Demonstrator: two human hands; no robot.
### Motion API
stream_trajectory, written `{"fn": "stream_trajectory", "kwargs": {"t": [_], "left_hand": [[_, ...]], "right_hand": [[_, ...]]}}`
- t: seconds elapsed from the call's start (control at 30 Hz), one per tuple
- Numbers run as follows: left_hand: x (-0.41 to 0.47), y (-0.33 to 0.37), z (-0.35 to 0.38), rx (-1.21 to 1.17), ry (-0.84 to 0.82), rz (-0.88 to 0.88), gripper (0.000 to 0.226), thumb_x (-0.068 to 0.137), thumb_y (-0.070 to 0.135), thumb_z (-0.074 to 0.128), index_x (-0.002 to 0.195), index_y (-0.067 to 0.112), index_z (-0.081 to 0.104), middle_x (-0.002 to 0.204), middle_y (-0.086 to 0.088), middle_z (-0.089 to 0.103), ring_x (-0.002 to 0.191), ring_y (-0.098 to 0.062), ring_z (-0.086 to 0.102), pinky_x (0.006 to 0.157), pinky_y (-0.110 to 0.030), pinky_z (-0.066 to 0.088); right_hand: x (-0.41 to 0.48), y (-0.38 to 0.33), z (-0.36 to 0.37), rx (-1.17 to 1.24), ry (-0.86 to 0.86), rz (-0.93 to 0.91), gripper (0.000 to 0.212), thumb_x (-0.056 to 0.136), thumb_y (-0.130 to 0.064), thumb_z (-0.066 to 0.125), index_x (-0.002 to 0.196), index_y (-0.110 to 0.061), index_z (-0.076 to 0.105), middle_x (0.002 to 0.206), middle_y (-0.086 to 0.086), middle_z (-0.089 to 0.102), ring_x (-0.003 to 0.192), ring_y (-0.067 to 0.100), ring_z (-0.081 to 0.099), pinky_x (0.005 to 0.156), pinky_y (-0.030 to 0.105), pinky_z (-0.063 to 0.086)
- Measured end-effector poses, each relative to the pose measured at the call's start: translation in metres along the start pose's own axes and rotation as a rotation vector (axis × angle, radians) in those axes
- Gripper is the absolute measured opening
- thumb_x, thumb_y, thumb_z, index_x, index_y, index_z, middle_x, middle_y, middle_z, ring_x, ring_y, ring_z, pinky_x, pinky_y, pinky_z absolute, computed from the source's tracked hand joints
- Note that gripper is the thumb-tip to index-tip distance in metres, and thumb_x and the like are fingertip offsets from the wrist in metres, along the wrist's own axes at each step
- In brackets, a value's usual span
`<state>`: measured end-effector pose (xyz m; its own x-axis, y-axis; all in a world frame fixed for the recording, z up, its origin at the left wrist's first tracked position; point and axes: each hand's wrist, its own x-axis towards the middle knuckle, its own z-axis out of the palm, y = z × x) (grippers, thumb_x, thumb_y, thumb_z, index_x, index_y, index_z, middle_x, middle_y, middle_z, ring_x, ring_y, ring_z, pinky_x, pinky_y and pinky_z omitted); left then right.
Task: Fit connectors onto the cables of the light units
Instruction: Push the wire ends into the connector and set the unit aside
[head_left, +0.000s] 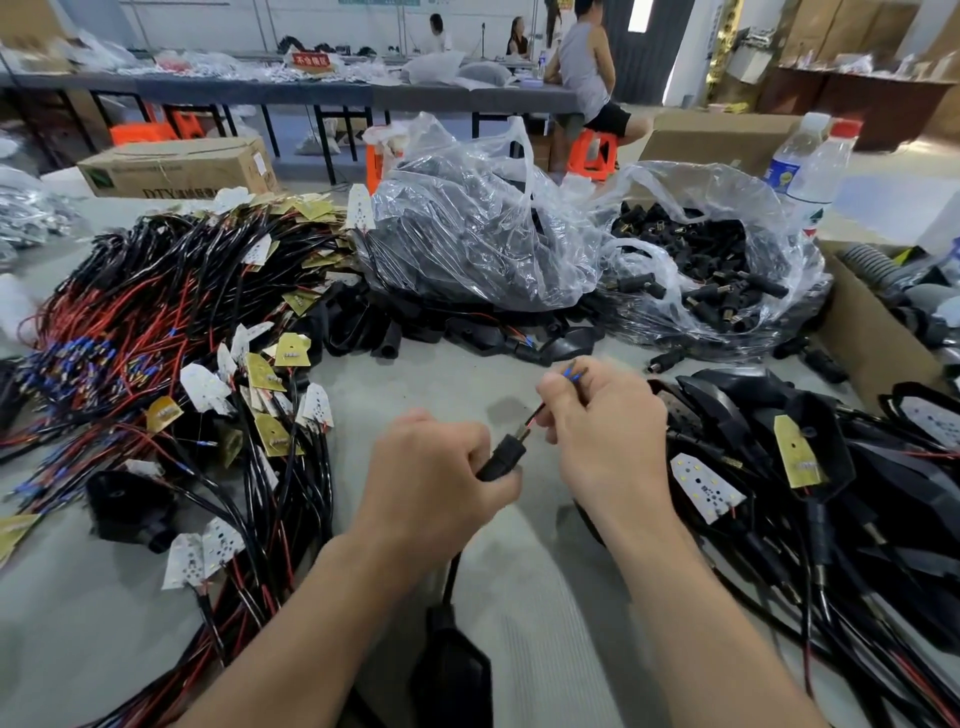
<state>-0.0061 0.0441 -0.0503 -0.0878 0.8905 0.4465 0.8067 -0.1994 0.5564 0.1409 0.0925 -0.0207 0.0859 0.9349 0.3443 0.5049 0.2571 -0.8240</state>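
Black connector in left hand, its red wire in right hand

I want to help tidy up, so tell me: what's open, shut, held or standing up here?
left hand: grips the black connector
right hand: pinches the blue-tipped wires
black connector: held, with the wires coming out of its end
bag of connectors: open
water bottles: upright, caps on
cardboard box: shut
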Motion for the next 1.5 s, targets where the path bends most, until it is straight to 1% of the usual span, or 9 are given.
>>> {"fn": "stream_trajectory", "kwargs": {"t": [0.13,0.2,0.3,0.47,0.6,0.87,1.07,1.23,1.5], "left_hand": [[0.000,0.003,0.004,-0.011,0.046,0.015,0.050,0.068,0.051,0.062,0.050,0.012,0.036,0.042,0.000,0.032,0.044,-0.016,0.028,0.047,-0.029,0.029],[0.002,0.005,0.002,-0.265,-0.220,-0.083,0.052,0.071,0.048,0.065,0.050,0.009,0.037,0.042,0.006,0.028,0.044,-0.012,0.025,0.046,-0.028,0.024],[0.003,0.008,-0.006,-0.680,-0.699,-0.234,0.043,0.084,0.041,0.065,0.059,0.006,0.065,0.054,-0.006,0.065,0.050,-0.021,0.053,0.056,-0.030,0.043],[0.002,0.007,-0.019,-1.095,-0.957,-0.334,0.035,0.097,0.032,0.048,0.081,0.011,0.071,0.073,-0.014,0.072,0.064,-0.024,0.065,0.068,-0.031,0.051],[0.005,0.005,-0.022,-1.127,-0.846,-0.484,0.032,0.099,0.039,0.048,0.080,0.017,0.062,0.073,-0.011,0.069,0.065,-0.023,0.064,0.070,-0.029,0.050],[0.009,0.002,-0.018,-1.245,-0.662,-0.567,0.035,0.096,0.042,0.044,0.086,0.010,0.055,0.054,0.000,0.039,0.049,-0.017,0.035,0.057,-0.024,0.044],[0.010,-0.002,-0.016,-1.220,-0.685,-0.540,0.047,0.096,0.045,0.054,0.124,0.010,0.066,0.101,-0.012,0.072,0.088,-0.020,0.068,0.083,-0.031,0.056],[0.012,-0.009,-0.022,-1.212,-0.701,-0.517,0.061,0.076,0.006,0.065,0.137,0.013,0.059,0.124,-0.009,0.070,0.110,-0.024,0.069,0.087,-0.034,0.058],[0.016,-0.010,-0.019,-1.180,-0.435,-0.555,0.023,0.098,-0.009,0.051,0.106,0.013,0.048,0.116,-0.015,0.075,0.096,-0.029,0.075,0.059,-0.025,0.056]], "right_hand": [[0.004,0.001,0.000,0.362,-0.007,0.161,0.019,0.088,-0.025,0.061,0.072,-0.017,0.068,0.060,-0.002,0.071,0.050,0.013,0.063,0.056,0.034,0.048],[0.011,0.007,-0.006,0.521,0.111,0.288,0.021,0.092,-0.018,0.061,0.072,-0.015,0.068,0.058,0.001,0.068,0.048,0.015,0.059,0.049,0.029,0.043],[0.019,0.016,-0.014,0.682,0.239,0.412,0.026,0.099,-0.011,0.057,0.075,-0.011,0.064,0.057,0.002,0.065,0.046,0.015,0.057,0.043,0.024,0.043],[0.020,0.015,-0.022,1.081,0.324,0.488,0.021,0.104,-0.007,0.052,0.086,-0.004,0.062,0.058,0.005,0.068,0.051,0.015,0.063,0.050,0.021,0.053],[0.021,0.006,-0.030,1.274,0.278,0.531,0.018,0.103,-0.016,0.058,0.100,0.000,0.065,0.072,0.011,0.073,0.062,0.018,0.069,0.060,0.026,0.060],[-0.008,-0.009,-0.001,0.511,-0.513,0.239,0.015,0.097,-0.015,0.062,0.093,-0.011,0.076,0.066,0.009,0.066,0.063,0.017,0.058,0.075,0.041,0.046],[0.005,-0.001,-0.007,0.748,-0.207,0.280,0.018,0.100,-0.002,0.055,0.093,-0.007,0.071,0.072,0.005,0.071,0.055,0.014,0.053,0.055,0.024,0.046],[0.014,0.006,-0.014,0.920,-0.020,0.327,0.020,0.103,-0.003,0.052,0.096,-0.006,0.070,0.072,0.007,0.070,0.056,0.014,0.056,0.054,0.022,0.048],[0.005,0.008,-0.008,0.875,-0.344,0.306,0.029,0.093,0.015,0.051,0.107,-0.006,0.065,0.089,0.009,0.075,0.066,0.016,0.062,0.069,0.026,0.055]]}}
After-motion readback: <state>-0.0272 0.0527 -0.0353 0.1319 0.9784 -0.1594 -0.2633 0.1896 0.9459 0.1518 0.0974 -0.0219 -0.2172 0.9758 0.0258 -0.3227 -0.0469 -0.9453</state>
